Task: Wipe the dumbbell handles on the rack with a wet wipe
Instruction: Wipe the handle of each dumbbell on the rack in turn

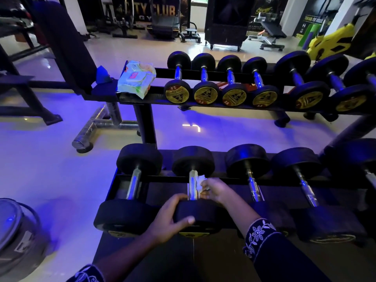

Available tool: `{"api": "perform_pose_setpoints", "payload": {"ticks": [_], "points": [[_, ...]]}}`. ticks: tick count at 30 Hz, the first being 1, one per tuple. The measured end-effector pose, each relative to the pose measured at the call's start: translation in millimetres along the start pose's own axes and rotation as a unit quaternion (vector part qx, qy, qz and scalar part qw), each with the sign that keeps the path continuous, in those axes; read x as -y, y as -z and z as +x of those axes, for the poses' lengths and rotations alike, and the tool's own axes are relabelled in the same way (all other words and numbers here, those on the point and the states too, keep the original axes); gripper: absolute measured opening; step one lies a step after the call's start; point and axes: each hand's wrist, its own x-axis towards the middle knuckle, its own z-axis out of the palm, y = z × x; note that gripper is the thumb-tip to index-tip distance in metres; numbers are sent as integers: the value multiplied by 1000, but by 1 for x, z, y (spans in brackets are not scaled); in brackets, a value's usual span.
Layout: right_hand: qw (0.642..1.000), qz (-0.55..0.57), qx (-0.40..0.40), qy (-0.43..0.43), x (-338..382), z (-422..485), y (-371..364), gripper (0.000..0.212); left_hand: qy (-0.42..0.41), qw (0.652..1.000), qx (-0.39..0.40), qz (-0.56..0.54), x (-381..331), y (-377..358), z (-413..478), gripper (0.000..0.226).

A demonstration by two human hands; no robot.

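On the lower shelf of the black rack, the second dumbbell from the left has a chrome handle. My right hand holds a crumpled white wet wipe against the right side of that handle. My left hand grips the near black head of the same dumbbell, thumb across its front. Other dumbbells lie on either side, one to the left and more to the right.
The upper shelf carries a row of small dumbbells with gold end plates. A pack of wet wipes lies at that shelf's left end. A grey weight plate sits on the floor at lower left. Benches and machines stand behind.
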Motion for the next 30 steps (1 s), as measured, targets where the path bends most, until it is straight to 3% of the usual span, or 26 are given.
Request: {"api": "perform_pose_setpoints", "payload": {"ticks": [6,11,15,22,26,28,30], "points": [[997,29,-19,69,-6,-4,22,29,-23,971,5,236,-5,-5,10,113],[980,-69,-72,170,10,-9,31,24,-49,915,42,399,-48,-28,27,97],[896,-291,-171,287,22,-14,37,18,-66,876,73,472,-80,-53,42,88],[817,-479,-80,310,8,-3,31,23,-75,857,87,503,-79,-56,48,90],[819,-474,-64,318,19,-2,35,17,-101,864,77,488,-75,-54,47,82],[825,-458,-77,323,26,1,34,17,-127,876,71,460,-72,-50,48,75],[824,-447,-88,337,24,6,33,17,-111,921,81,364,-66,-46,52,68]]}}
